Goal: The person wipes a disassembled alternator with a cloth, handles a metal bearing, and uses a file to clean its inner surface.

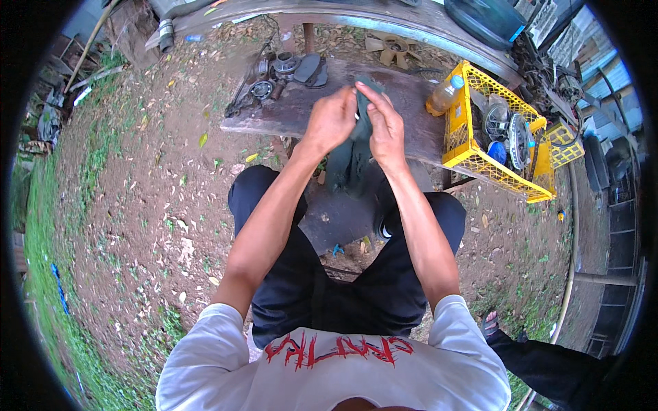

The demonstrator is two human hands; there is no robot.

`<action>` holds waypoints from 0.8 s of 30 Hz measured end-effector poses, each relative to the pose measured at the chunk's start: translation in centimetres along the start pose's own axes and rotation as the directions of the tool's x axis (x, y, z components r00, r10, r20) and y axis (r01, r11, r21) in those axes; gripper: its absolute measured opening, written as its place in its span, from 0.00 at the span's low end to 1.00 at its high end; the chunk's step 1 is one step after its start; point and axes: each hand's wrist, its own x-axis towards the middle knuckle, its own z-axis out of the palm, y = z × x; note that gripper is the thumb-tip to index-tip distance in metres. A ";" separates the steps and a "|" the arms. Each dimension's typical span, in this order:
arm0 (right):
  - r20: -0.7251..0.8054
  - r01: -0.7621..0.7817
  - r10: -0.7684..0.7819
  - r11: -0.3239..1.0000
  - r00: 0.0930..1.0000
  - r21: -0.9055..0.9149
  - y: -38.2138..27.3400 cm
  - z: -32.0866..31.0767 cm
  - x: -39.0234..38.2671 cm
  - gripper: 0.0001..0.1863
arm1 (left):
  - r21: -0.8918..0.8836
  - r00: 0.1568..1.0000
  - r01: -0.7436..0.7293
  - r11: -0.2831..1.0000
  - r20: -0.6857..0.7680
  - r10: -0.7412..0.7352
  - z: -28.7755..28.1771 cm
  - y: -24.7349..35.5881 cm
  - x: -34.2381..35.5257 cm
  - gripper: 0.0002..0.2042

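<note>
Both my hands are raised over the near edge of a low wooden table (pixel 404 89), a dark green cloth (pixel 348 161) between them. My left hand (pixel 332 120) is closed with its fingers pinched on the upper part of the cloth. Opposite it, my right hand (pixel 386 130) grips the cloth's other side, fingertips close to the left ones. The cloth hangs down between my knees in loose folds. Whether anything small is wrapped in it cannot be seen.
Greasy metal machine parts (pixel 284 65) and dark flat pads (pixel 312 70) lie on the table's left. At right, a yellow plastic crate (pixel 493 164) holds round metal parts, beside a bottle of amber liquid (pixel 442 97). A fan blade (pixel 392 51) lies beyond. Another person's leg (pixel 541 356) shows lower right.
</note>
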 end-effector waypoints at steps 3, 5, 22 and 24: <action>-0.128 -0.154 0.167 0.982 0.978 0.108 0.5 0.2 0.2 0.19 | 0.031 0.987 -0.121 0.992 0.112 0.117 0.6 0.1 -0.4 0.11; -0.157 -0.262 0.301 0.938 0.941 0.225 1.6 0.1 1.0 0.19 | 0.081 0.969 -0.183 0.980 0.181 0.166 1.0 0.1 -0.3 0.12; -0.316 -0.497 0.449 0.863 0.835 -0.087 2.6 2.4 -0.2 0.17 | -0.768 0.880 0.303 0.564 -0.002 -0.476 6.8 -2.2 -1.5 0.17; -0.245 -0.643 0.611 0.763 0.752 -0.069 2.8 1.6 0.3 0.18 | -0.764 0.863 0.336 0.551 0.016 -0.505 7.4 -2.3 -1.8 0.15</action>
